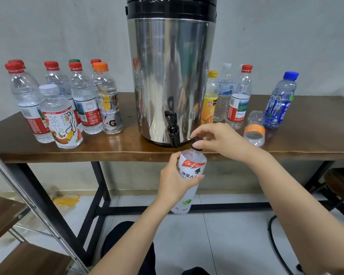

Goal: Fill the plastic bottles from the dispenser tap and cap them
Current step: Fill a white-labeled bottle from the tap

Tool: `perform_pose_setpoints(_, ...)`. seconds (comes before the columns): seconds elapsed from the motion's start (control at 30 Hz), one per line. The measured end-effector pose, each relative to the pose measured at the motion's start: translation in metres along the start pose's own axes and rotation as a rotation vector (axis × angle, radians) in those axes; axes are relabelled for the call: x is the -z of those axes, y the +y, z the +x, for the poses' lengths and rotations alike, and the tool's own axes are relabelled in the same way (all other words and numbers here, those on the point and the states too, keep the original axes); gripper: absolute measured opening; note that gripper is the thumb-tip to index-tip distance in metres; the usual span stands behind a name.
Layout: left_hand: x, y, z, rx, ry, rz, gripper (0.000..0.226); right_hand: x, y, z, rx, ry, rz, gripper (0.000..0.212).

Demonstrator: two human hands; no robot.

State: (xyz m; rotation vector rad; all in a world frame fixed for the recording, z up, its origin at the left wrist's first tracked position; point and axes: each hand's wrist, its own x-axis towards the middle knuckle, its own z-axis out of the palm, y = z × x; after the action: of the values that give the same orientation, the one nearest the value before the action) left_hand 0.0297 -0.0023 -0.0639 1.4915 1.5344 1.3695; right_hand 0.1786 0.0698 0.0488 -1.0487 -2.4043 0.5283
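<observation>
Black cap (197, 140) pinched by right hand (216, 139), white-labelled bottle (191, 165) gripped by left hand (175, 181), centre frame: seems capping; needs tightening twists.

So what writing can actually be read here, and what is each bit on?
"外星人": white-labelled bottle in the left hand.
"4": red band on that bottle.
"茶": white-capped tea bottle.
"G": orange-capped sports bottle.
Other labels: too small or blurred.
</observation>
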Motion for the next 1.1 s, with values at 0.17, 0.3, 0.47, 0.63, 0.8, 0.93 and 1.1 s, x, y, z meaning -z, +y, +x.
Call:
perform_pose_setpoints(0.17,0.0,-0.014,-0.001,0.102,-0.064,-0.023,0.065,-0.003,0.008,0.005,0.011,0.084,0.121,0.027)
perform_pose_setpoints(0.3,0.004,-0.029,-0.005,0.199,-0.061,-0.021,0.062,-0.02,0.037,0.018,-0.163,0.236,-0.028,0.031)
perform_pose_setpoints(0.47,0.013,-0.038,-0.004,0.289,-0.036,-0.032,0.062,-0.049,0.072,0.028,-0.291,0.227,-0.124,0.036)
perform_pose_setpoints(0.63,0.019,-0.038,0.006,0.291,-0.01,-0.016,0.066,-0.062,0.082,0.034,-0.314,0.255,-0.101,0.037)
perform_pose_setpoints(0.8,0.021,-0.039,0.012,0.282,0.018,-0.005,0.067,-0.062,0.083,0.039,-0.331,0.237,-0.095,0.045)
perform_pose_setpoints(0.93,0.022,-0.039,0.014,0.254,0.043,-0.004,0.066,-0.054,0.072,0.036,-0.256,0.316,-0.171,0.043)
perform_pose_setpoints(1.1,0.017,-0.036,0.017,0.199,0.045,-0.003,0.067,-0.034,0.028,0.036,0.005,0.462,-0.082,0.025)
